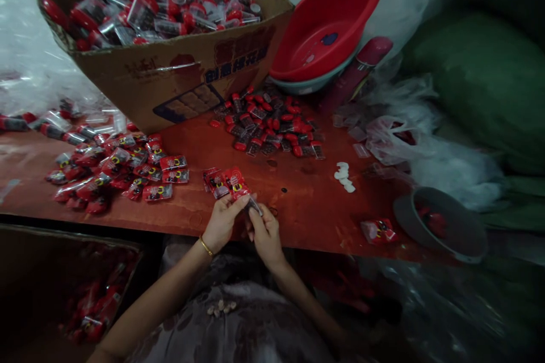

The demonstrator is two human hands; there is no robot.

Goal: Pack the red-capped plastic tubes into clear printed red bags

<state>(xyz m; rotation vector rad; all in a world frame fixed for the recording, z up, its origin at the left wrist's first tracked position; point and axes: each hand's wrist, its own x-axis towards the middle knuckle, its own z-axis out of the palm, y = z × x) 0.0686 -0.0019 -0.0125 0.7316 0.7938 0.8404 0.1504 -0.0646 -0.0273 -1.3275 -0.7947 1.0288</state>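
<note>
Near the front edge of the red table, my two hands meet around a small red printed packet (237,180). My left hand (222,222), with a gold bracelet at the wrist, pinches the packet's lower part. Close against it, my right hand (265,235) grips a dark, clear-edged piece (254,205) at the packet's lower end; whether that piece is inside the packet I cannot tell. More red packets (215,182) lie just behind my left hand. A pile of filled red packets (114,167) spreads to the left. Beyond my hands sits a heap of small red-capped pieces (272,122).
A big cardboard box (179,76) full of red-capped clear tubes stands at the back left. Red basin (327,22), purple bottle (360,71) and plastic bags (443,153) are at right. White pieces (343,176), a packet (378,231) and a grey bowl (455,232) lie nearer.
</note>
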